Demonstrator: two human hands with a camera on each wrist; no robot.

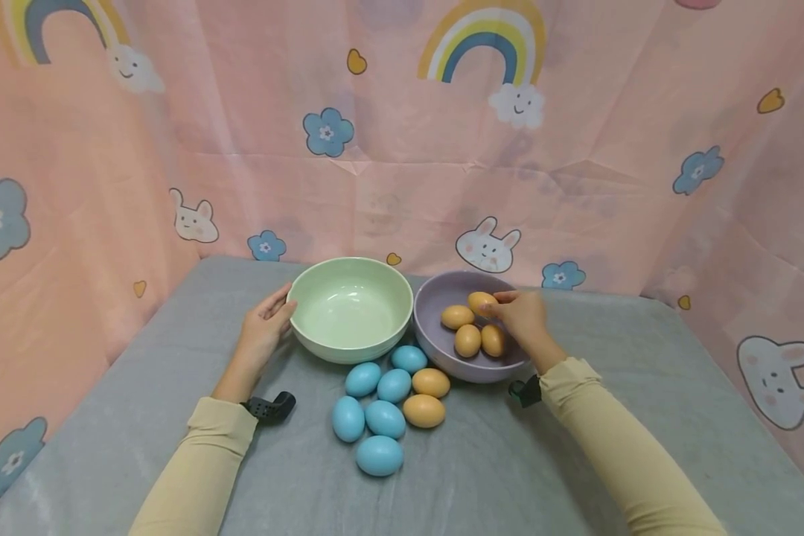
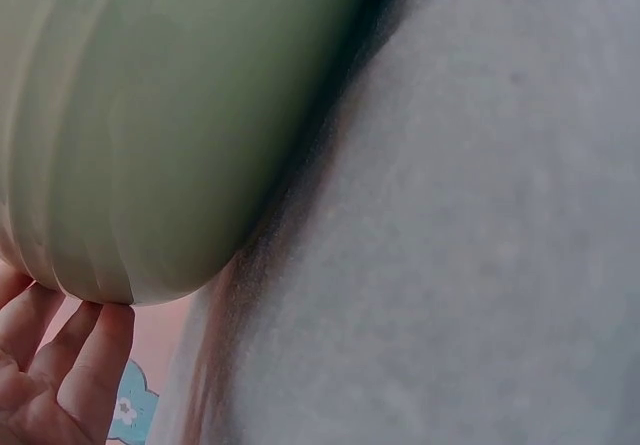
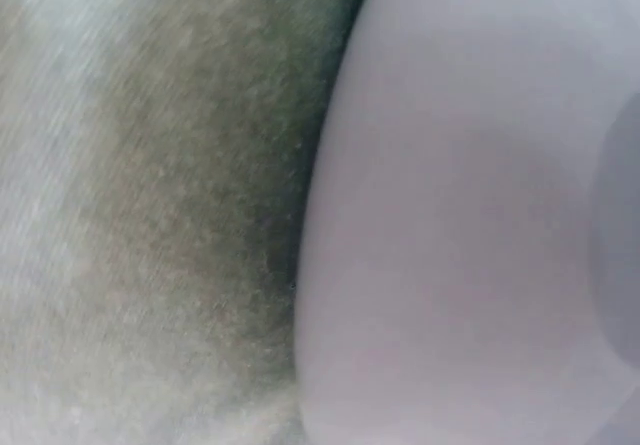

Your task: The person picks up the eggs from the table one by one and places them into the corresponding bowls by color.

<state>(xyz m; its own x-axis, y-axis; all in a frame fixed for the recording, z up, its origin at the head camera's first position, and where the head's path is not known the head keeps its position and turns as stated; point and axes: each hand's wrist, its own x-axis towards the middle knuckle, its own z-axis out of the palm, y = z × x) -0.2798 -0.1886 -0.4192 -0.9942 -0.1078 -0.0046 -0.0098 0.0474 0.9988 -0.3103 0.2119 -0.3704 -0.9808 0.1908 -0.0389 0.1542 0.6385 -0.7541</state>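
My left hand holds the light green bowl at its left side, thumb at the rim. Fingertips of that hand press the bowl's ribbed outer wall in the left wrist view. Over the purple bowl, my right hand pinches an orange-brown egg. Several like it, among them one egg, lie inside that bowl. Only the purple bowl's outer wall and blurred cloth show in the right wrist view; the right hand is out of that frame.
Several blue eggs and two orange-brown eggs lie loose in front of the bowls. Grey cloth covers the table. Behind it hangs a pink patterned curtain. Each wrist wears a black strap.
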